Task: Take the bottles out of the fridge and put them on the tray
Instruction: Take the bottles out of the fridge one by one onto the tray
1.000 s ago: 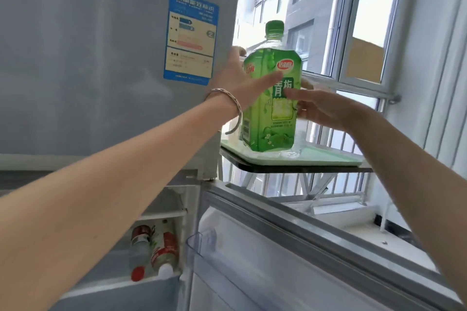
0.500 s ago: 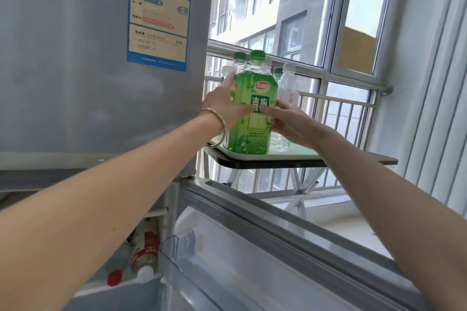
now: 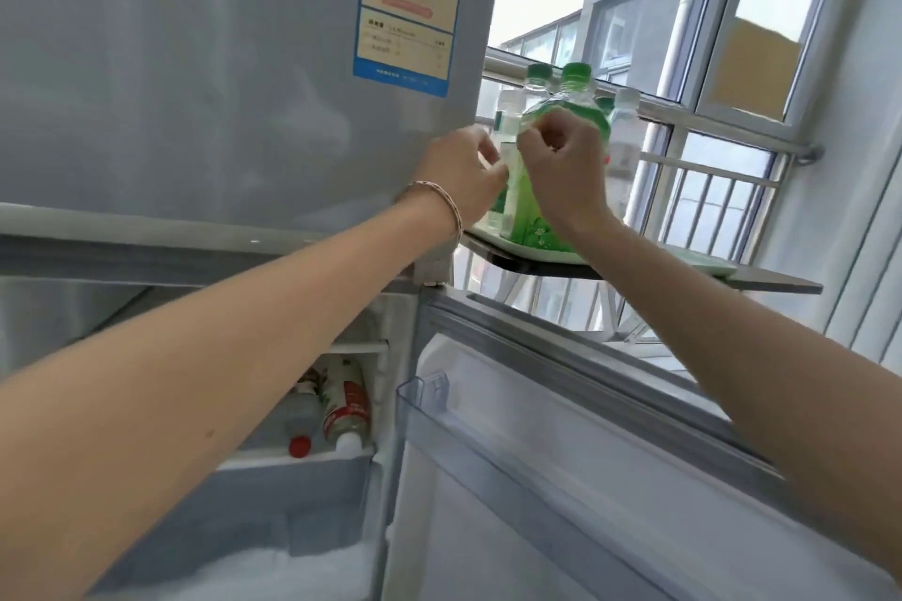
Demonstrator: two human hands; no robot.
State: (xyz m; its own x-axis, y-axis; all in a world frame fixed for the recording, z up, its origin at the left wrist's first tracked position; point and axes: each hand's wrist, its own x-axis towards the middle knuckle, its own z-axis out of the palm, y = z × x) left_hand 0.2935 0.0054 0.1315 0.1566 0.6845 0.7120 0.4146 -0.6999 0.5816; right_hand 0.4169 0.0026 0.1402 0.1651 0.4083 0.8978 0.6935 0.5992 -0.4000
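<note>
My left arm runs up from the lower left corner, forearm stretched out nearly straight, a thin bracelet (image 3: 441, 205) at the wrist. Below it the fridge (image 3: 195, 78) stands open at the lower compartment, where two bottles (image 3: 328, 410) lie on a shelf, one with a red cap, one with a white cap toward me. My left hand (image 3: 463, 178) is raised beside the fridge's right edge, back of the hand toward me, fingers curled loosely inward; I cannot tell whether they grip anything, since the fingertips are hidden behind the hand.

Just right of it stands the green bottle (image 3: 529, 215), upright on the tray (image 3: 546, 255), its green cap above my knuckles. Clear bottles crowd behind it, one green-capped (image 3: 536, 85) to the left, one pale-capped (image 3: 625, 122) to the right. My right hand (image 3: 563, 166) is in front of the green bottle, fingers bunched into a loose fist, thumb side up; whether they touch the bottle I cannot tell. The right forearm slopes down to the lower right corner, crossing above the open fridge door (image 3: 561, 478). The tray sits on a dark shelf (image 3: 771, 282) by the window (image 3: 742, 39).
</note>
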